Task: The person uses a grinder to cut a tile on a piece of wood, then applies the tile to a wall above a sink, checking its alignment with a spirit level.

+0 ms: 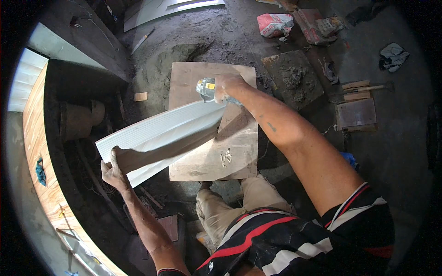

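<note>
Person's clothing: black shirt with red and white stripes (258, 237), lying nearest, above tan trousers (214, 207).

Left hand (116, 174): grip closing on the near left corner of the panel, thumb lying on top.

Long white panel with fine ribs (156, 131): slanting up to the right, its left end overhanging the counter, its right part lying over it; a dark shadow is crossing its face.

Brown rectangular wooden counter (195, 168): standing before the person, bearing a small cluster of pale slender pieces (226, 157) near its closer edge.

Right hand (229, 86): grip wrapping around a grey power tool with a yellow label (206, 91), which is sitting at the panel's right end; whether it is touching, one cannot tell.

Small tan wooden block (141, 96): lying on the ground left of the counter.

Dark square board (276, 66): lying to the right, carrying a grey lumpy heap (294, 78).

Red-and-white bag (275, 25): resting on the ground beyond.
</note>
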A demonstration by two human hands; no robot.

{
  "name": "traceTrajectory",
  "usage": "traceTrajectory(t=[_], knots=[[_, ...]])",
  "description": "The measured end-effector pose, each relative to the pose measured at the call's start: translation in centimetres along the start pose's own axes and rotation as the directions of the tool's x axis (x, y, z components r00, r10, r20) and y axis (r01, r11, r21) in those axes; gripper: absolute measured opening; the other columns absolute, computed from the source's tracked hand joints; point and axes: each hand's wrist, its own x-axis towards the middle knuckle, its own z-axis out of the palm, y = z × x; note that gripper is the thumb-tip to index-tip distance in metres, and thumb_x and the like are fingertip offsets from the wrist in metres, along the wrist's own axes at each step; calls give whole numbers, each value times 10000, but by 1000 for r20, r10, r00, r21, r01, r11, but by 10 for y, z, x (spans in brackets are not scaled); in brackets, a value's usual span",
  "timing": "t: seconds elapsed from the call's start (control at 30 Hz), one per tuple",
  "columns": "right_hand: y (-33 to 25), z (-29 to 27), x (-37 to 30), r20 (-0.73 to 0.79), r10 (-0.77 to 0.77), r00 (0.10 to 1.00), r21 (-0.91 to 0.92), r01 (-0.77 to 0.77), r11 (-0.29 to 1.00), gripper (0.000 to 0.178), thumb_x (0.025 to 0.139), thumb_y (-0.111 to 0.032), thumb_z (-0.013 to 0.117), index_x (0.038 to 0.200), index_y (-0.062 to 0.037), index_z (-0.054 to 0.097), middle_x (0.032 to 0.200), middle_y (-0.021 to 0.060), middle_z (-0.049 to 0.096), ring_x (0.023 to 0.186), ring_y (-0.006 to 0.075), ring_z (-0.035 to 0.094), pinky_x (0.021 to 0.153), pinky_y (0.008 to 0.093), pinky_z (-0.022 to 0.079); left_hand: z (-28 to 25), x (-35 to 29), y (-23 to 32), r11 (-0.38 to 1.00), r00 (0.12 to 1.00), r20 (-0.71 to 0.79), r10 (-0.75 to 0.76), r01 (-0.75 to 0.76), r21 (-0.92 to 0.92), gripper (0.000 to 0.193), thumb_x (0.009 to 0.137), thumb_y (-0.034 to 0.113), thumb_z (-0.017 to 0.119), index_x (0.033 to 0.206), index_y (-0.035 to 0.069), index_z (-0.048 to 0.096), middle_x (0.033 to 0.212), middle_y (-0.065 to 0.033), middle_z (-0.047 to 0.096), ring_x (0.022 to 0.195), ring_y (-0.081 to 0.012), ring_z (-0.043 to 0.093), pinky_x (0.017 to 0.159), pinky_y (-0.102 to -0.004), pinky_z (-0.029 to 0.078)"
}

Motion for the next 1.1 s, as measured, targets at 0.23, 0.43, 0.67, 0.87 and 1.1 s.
traceTrajectory(t=[0.23, 0.43, 0.67, 0.87, 1.1], knots=[[-6, -1, 3, 29, 22, 999, -21, -22, 1000, 565, 586, -257, 877, 1116, -89, 778, 1087, 149, 772, 997, 296, 751, 862, 422, 592, -2, 0, 1, 999, 1000, 7, -15, 14, 37, 363, 973, 341, 756, 1025, -16, 728, 821, -67, 745, 680, -105, 652, 616, -259, 521], [-8, -1, 5, 38, 28, 999, -46, -26, 999, 559, 604, -257, 868, 1131, -96, 773, 1092, 135, 774, 1007, 291, 749, 867, 420, 592, 1, -3, 9, 999, 999, -39, 18, -19, -28, 343, 960, 334, 771, 955, -8, 738, 763, -43, 735, 667, -81, 618, 642, -266, 508], [-9, -2, 8, 41, 21, 999, -86, -18, 996, 572, 600, -256, 872, 1141, -100, 771, 1102, 133, 771, 1014, 286, 746, 868, 428, 591, 2, -2, 7, 1000, 999, -49, 7, -7, -10, 336, 957, 326, 777, 949, -8, 739, 755, -33, 727, 653, -75, 599, 633, -265, 500], [-12, -5, 5, 7, -11, 1000, -74, 11, 997, 521, 604, -263, 860, 1078, -59, 786, 1057, 163, 773, 962, 304, 753, 844, 420, 598, 4, -1, 7, 996, 998, -47, 45, -49, -74, 334, 952, 325, 782, 938, -6, 743, 734, -26, 719, 623, -65, 567, 606, -261, 473], [-12, -4, 6, 23, 8, 1000, -70, -6, 998, 550, 603, -269, 862, 1108, -69, 777, 1068, 162, 770, 970, 301, 751, 843, 422, 596, 4, -1, 8, 996, 999, -44, 32, -35, -87, 338, 949, 330, 784, 959, -6, 749, 743, -34, 726, 637, -69, 586, 609, -260, 482]])
